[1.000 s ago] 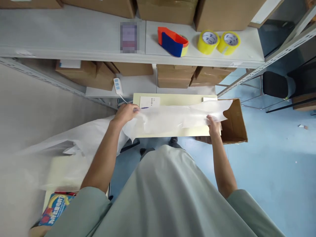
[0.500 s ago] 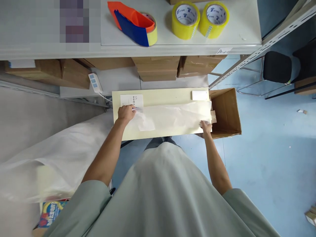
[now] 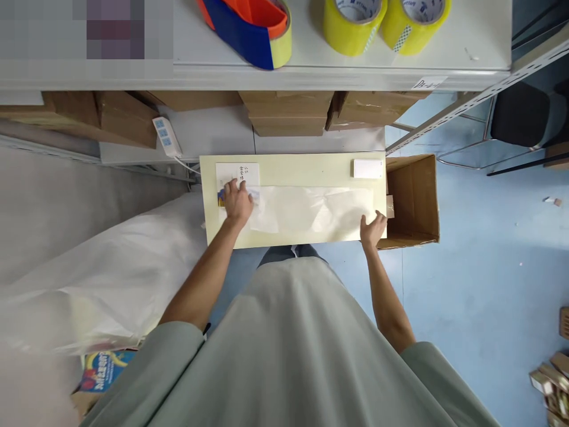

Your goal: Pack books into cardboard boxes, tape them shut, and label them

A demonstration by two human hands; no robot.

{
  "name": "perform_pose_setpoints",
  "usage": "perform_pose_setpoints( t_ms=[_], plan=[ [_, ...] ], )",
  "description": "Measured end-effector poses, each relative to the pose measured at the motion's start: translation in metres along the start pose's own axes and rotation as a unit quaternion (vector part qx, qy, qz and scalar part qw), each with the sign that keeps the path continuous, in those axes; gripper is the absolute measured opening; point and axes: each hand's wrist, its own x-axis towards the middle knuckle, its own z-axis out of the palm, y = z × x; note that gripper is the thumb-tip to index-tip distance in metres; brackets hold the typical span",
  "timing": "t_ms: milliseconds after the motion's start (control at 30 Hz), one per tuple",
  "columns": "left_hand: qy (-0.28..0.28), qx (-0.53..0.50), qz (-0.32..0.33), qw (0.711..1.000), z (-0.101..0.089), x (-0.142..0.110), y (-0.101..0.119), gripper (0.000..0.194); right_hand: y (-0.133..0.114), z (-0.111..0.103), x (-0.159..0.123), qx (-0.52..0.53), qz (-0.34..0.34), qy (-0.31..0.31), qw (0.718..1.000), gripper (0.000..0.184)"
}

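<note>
Two hands over the cream surface [image 3: 302, 169], and between them lies a clear, crinkled plastic sheet [image 3: 311, 210], long side running left to right! It stretches nearly the whole way from one hand to the other, flat on the near half of that surface.

Look at the left hand [image 3: 239, 203]: unclenched, fingers spread, laid over the near right part of a white booklet [image 3: 229, 172] with dark characters on it. The sheet's left end is right there too, just beside the wrist.

Over to the right hand [image 3: 373, 230], at the sheet's far right end: thumb and fingers stand apart, no grip to be seen, and whether the fingertips touch the plastic I cannot tell. Beyond that hand, towards the shelf, a small white box [image 3: 367, 169] sits near the back right corner, clear of the sheet. Just past the surface's right end, a brown carton [image 3: 413, 201] gapes.

Up on the shelf [image 3: 302, 77], two yellow tape rolls [image 3: 351, 38] stand side by side, with a blue and orange tape dispenser [image 3: 249, 32] to their left. And down left, white sheeting [image 3: 124, 255] spreads wide below the surface's end!
</note>
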Motion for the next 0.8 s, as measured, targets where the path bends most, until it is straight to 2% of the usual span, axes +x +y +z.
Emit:
perform_pose_setpoints(
  t_ms=[67,133,200,300,400,533,600,667,800],
  plan=[
    [-0.03,-0.019,0.029,0.999,0.017,-0.019,0.009,0.066,-0.027,0.021,-0.015,-0.038,-0.12,-0.057,0.99,0.065],
    [-0.062,-0.028,0.049,0.996,0.037,-0.037,0.015,0.074,-0.056,0.048,-0.033,-0.076,-0.192,-0.137,0.969,0.072],
    [-0.082,-0.037,0.062,0.994,0.056,-0.05,0.013,0.086,-0.081,0.074,-0.051,-0.115,-0.232,-0.198,0.945,0.082],
    [-0.091,-0.05,0.061,0.993,0.071,-0.059,-0.007,0.108,-0.096,0.097,-0.065,-0.159,-0.239,-0.228,0.931,0.099],
    [-0.101,-0.047,0.05,0.993,0.07,-0.059,-0.042,0.123,-0.085,0.097,-0.058,-0.188,-0.224,-0.218,0.931,0.112],
    [-0.132,-0.035,0.087,0.987,0.057,-0.054,-0.077,0.116,-0.057,0.076,-0.034,-0.19,-0.213,-0.209,0.935,0.116],
    [-0.139,-0.033,0.094,0.985,0.052,-0.052,-0.08,0.115,-0.049,0.065,-0.026,-0.177,-0.214,-0.212,0.937,0.114],
    [-0.127,-0.029,0.082,0.988,0.05,-0.054,-0.073,0.121,-0.049,0.06,-0.025,-0.168,-0.207,-0.212,0.94,0.116],
    [-0.097,-0.032,0.058,0.993,0.053,-0.063,-0.053,0.122,-0.063,0.066,-0.044,-0.155,-0.203,-0.207,0.944,0.117]
  ],
)
